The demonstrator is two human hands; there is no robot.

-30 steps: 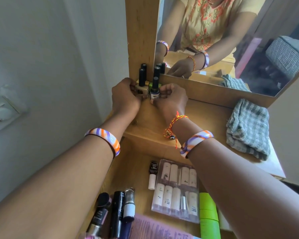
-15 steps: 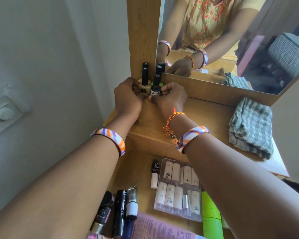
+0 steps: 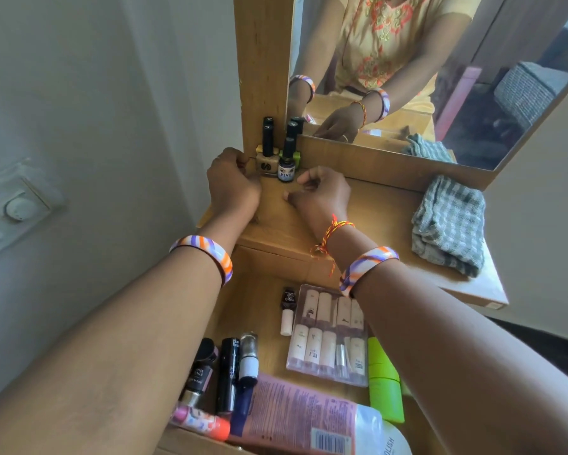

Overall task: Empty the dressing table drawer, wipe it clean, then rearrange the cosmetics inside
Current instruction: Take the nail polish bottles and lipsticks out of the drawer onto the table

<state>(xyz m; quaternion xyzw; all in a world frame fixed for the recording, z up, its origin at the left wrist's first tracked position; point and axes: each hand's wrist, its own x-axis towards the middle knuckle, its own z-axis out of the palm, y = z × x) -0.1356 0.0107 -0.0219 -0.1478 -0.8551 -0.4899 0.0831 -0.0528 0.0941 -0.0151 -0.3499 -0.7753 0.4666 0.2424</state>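
Note:
Several nail polish bottles (image 3: 277, 156) with black caps stand upright in the back left corner of the dressing table top (image 3: 381, 205), against the mirror frame. My left hand (image 3: 233, 183) sits just left of them with curled fingers, holding nothing I can see. My right hand (image 3: 320, 197) rests on the wood just right of the bottles, fingers loosely curled and empty. Below, the open drawer (image 3: 259, 290) holds a clear pack of small bottles (image 3: 328, 336), a dark polish bottle (image 3: 287, 310), black tubes (image 3: 226, 372), a green tube (image 3: 384, 379) and a pink tube (image 3: 295, 412).
A grey checked cloth (image 3: 449, 224) lies folded on the right of the table top. The mirror (image 3: 440, 77) stands along the back and reflects a person's arms. A grey wall with a switch plate (image 3: 20, 205) is close on the left.
Both hands have let go of the nail polish bottles and drawn back a little toward me. The bottles stay grouped in the corner.

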